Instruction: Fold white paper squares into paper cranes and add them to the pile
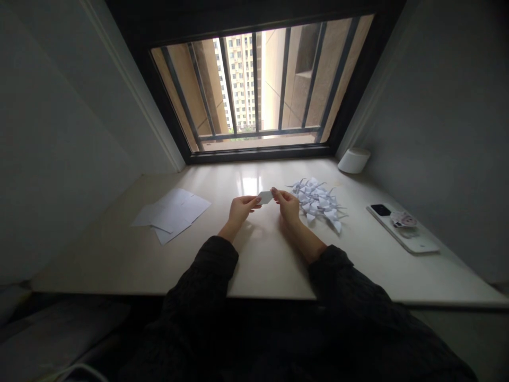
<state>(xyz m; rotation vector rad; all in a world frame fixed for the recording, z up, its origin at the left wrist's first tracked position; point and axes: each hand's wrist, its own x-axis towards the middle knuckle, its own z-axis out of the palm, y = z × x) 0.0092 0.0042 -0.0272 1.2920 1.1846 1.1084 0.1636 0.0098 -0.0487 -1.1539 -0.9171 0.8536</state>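
A small piece of folded white paper (265, 198) is held up between my two hands, above the pale sill. My left hand (242, 208) pinches its left end between thumb and fingers. At the upper right end, the fingertips of my right hand (287, 204) grip the same paper. Just beyond my right hand lies a heap of folded white paper cranes (318, 200), their pointed wings and tails sticking out. To the left, apart from my hands, several flat white sheets of paper (178, 209) overlap one another.
A white phone (403, 229) with a cartoon grip on its back lies at the right. A white cylindrical object (353, 161) stands in the back right corner of the sill (254, 265). Behind is a dark-framed window (258, 155) with bars outside; walls flank both sides.
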